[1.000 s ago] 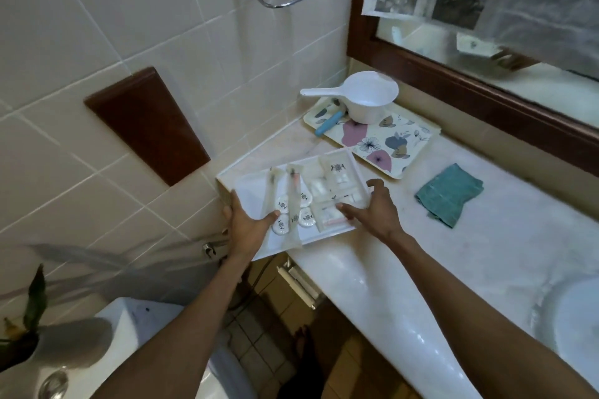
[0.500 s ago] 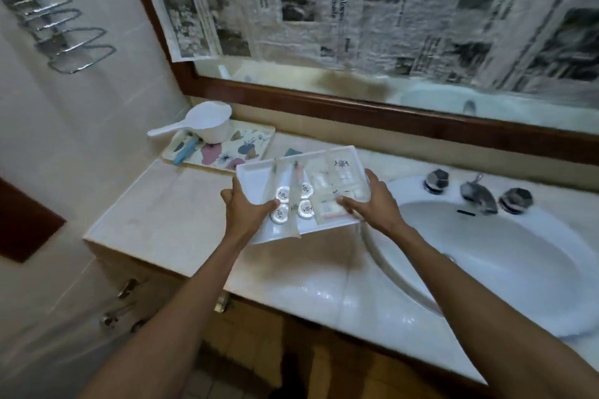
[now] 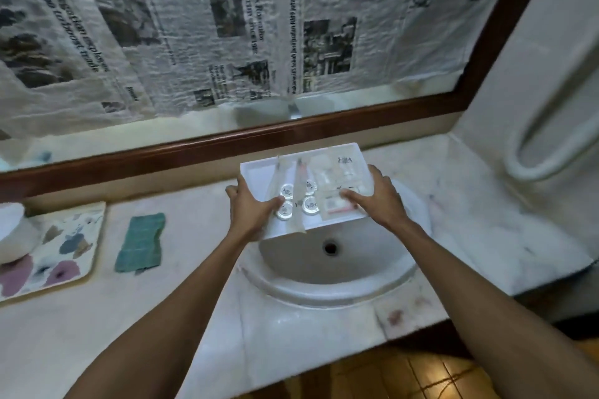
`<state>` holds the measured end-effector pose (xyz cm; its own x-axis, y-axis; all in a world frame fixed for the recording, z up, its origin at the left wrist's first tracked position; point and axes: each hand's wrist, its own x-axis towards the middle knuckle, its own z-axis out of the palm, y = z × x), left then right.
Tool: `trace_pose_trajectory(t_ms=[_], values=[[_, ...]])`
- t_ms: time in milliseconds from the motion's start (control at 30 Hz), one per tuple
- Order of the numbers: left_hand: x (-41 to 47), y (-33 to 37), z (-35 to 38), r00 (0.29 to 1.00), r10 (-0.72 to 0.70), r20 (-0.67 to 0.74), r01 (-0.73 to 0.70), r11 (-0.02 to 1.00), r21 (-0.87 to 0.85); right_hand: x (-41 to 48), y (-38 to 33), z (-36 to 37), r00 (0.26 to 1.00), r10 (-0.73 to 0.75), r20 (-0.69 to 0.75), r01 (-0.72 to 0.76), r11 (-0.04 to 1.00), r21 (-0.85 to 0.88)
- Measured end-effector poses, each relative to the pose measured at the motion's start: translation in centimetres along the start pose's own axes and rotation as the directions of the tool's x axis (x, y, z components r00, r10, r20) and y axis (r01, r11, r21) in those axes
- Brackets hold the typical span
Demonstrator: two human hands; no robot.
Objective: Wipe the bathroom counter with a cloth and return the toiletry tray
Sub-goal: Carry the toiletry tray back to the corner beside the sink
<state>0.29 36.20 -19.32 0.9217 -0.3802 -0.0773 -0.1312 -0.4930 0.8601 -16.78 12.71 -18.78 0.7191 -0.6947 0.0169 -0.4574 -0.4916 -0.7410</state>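
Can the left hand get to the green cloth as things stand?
Probably not yet: the left hand holds the white tray over the sink, together with the right hand. The green cloth lies uncovered on the counter to its left, so the way looks free once the tray is down.

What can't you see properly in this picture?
Head view only:
Back of the sink: hidden behind the toiletry tray, gripped by the left hand and right hand.
The mirror: mostly covered by newspaper.
Labels on the packets: blurred, too small.
The white container: cut off by the left edge.
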Motion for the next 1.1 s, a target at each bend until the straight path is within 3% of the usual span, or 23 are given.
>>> trace_pose_trajectory(t_ms=[167,567,867,1100], values=[[1.6,4.0,7.9,0.990,0.072,0.121,-0.075,0.997,0.022,0.1,6.0,-5.2,0.984,0.145,-0.107,-0.147,0.989,-0.011],[6.5,12.3,26.6,0.980,0.090,0.176,-0.100,0.993,0.054,8.6,18.5,-14.7,0.918,0.333,-0.214,-0.334,0.942,0.029],[11.5,13.7,39.2,0.985,-0.002,0.171,-0.018,0.993,0.116,18.8,28.7,-17.3,0.904,0.412,-0.112,-0.412,0.911,0.020],[14.5,13.8,44.8,0.984,-0.054,0.171,0.028,0.988,0.149,23.6,32.3,-17.0,0.895,0.440,-0.070,-0.445,0.893,-0.070]])
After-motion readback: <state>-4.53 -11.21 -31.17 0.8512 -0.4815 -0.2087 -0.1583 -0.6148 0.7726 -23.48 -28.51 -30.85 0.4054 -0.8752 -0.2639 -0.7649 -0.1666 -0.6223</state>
